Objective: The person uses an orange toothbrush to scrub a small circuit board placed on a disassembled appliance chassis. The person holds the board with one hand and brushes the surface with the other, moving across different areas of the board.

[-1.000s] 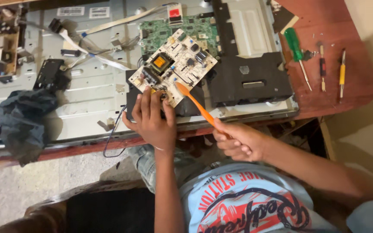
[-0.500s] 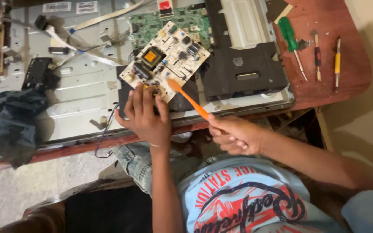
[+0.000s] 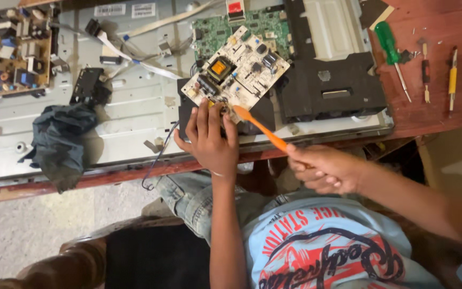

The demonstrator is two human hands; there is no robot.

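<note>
barely anything has shifted since a moment ago: my left hand (image 3: 209, 140) stays planted on the near edge of the pale circuit board (image 3: 236, 72), and the orange brush (image 3: 260, 128) has kept its tip at that same corner. fingers spread and pressed flat there, i'd say to stop the board sliding while i scrub. my right hand (image 3: 324, 168) is closed tight round the brush handle, held low off the edge of the surface (image 3: 434, 115) so the bristles come in at a slant. the board sits tilted on a black plate (image 3: 327, 88), over the big grey metal back panel (image 3: 129, 126), with a green board (image 3: 255, 24) just behind it. off to the right, well clear, lie a green screwdriver (image 3: 389, 45) and a yellow tool (image 3: 453, 80). left side: a dark rag (image 3: 60, 142) bunched up, and a brown board (image 3: 9, 51) in the far corner.
</note>
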